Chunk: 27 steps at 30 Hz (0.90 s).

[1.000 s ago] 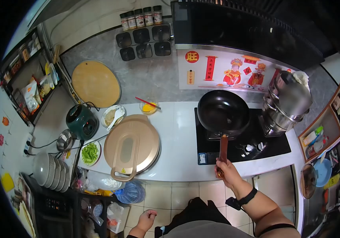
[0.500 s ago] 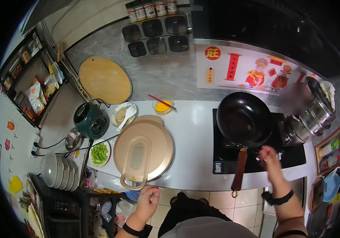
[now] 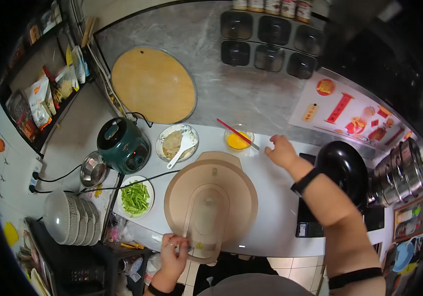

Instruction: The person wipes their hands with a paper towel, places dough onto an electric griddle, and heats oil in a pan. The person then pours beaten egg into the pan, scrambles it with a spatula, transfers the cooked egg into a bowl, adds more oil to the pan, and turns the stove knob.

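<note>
My left hand (image 3: 173,256) is closed at the left edge of the handle of the large beige electric pan (image 3: 177,197), its fingers curled against it. My right hand (image 3: 281,152) is over the counter just right of the glass bowl of yellow liquid (image 3: 237,142), holding nothing, fingers apart and bent. Red chopsticks (image 3: 228,127) lie across that bowl. Behind the pan, a patterned plate (image 3: 191,152) bears a pale paste and a white spoon (image 3: 182,149). Chopped green vegetables (image 3: 135,198) fill a plate to the pan's left.
A black wok (image 3: 342,170) stands on the cooktop (image 3: 310,228) at right, beside stacked steel pots (image 3: 399,172). A green cooker (image 3: 122,145), steel bowl (image 3: 94,168), stacked bowls (image 3: 63,217) and a power cable are at left. A round board (image 3: 153,85) leans on the wall.
The view has shifted left. My right hand has let go of the wok handle and moved left toward the glass bowl. My left hand has risen from below the counter to the pan's handle.
</note>
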{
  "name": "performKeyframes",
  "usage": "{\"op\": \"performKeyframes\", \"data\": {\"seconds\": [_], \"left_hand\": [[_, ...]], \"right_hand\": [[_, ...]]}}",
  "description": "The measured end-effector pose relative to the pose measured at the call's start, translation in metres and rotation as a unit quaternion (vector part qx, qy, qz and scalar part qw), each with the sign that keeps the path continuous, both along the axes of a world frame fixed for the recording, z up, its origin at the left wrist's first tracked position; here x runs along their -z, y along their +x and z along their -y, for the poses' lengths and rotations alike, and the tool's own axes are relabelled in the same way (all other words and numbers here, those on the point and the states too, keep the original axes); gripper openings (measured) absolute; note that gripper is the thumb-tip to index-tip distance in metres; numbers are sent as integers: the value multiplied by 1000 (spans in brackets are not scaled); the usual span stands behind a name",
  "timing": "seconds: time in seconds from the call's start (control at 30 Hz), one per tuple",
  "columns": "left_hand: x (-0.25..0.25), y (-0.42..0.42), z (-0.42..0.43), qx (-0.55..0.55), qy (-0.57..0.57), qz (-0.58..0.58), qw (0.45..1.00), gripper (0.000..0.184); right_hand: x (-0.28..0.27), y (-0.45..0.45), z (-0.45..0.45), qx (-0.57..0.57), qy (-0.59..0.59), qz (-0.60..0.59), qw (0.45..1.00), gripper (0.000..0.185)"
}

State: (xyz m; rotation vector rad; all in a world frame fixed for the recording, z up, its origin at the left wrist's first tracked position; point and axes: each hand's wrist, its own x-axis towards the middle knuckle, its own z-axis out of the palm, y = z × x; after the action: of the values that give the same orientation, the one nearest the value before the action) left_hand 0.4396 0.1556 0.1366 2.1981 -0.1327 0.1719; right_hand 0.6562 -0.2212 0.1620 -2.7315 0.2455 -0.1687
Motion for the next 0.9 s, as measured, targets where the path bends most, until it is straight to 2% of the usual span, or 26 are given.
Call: {"op": "performKeyframes", "data": {"seconds": [0.1,0.17,0.27,0.33,0.4,0.5,0.6,0.67,0.7,0.77,0.8,0.83,0.9], "left_hand": [[11,1,-33,-28,-2,-4,1000,8],[20,0,-50,-43,9,-21,999,9],[14,2,-62,-50,32,-61,996,9],[17,6,-66,-49,47,-85,994,14],[24,9,-67,-34,83,-54,994,10],[27,16,-68,-24,87,-6,996,7],[20,24,-69,-3,93,10,996,7],[17,27,-70,0,86,-3,996,7],[17,28,-70,-1,81,-14,997,7],[23,29,-68,-5,65,-18,998,7],[26,29,-66,-11,49,-21,999,7],[26,30,-64,-9,48,-21,999,7],[25,32,-59,2,14,-36,999,6]], "right_hand": [[50,42,-21,21,-73,-41,996,40],[77,64,-27,22,-70,-27,997,39],[98,89,-37,40,-96,27,994,34],[106,104,-44,31,-115,17,993,33],[114,117,-47,24,-135,5,991,32],[125,132,-44,24,-185,-74,980,29],[135,129,-32,17,-178,-22,984,23],[132,115,-27,44,-40,41,997,23],[130,108,-28,45,-42,41,997,23],[127,93,-31,71,23,3,997,28],[138,93,-27,71,41,-9,997,35],[143,96,-27,73,40,-8,996,35],[157,102,-30,116,86,-89,985,42]]}}
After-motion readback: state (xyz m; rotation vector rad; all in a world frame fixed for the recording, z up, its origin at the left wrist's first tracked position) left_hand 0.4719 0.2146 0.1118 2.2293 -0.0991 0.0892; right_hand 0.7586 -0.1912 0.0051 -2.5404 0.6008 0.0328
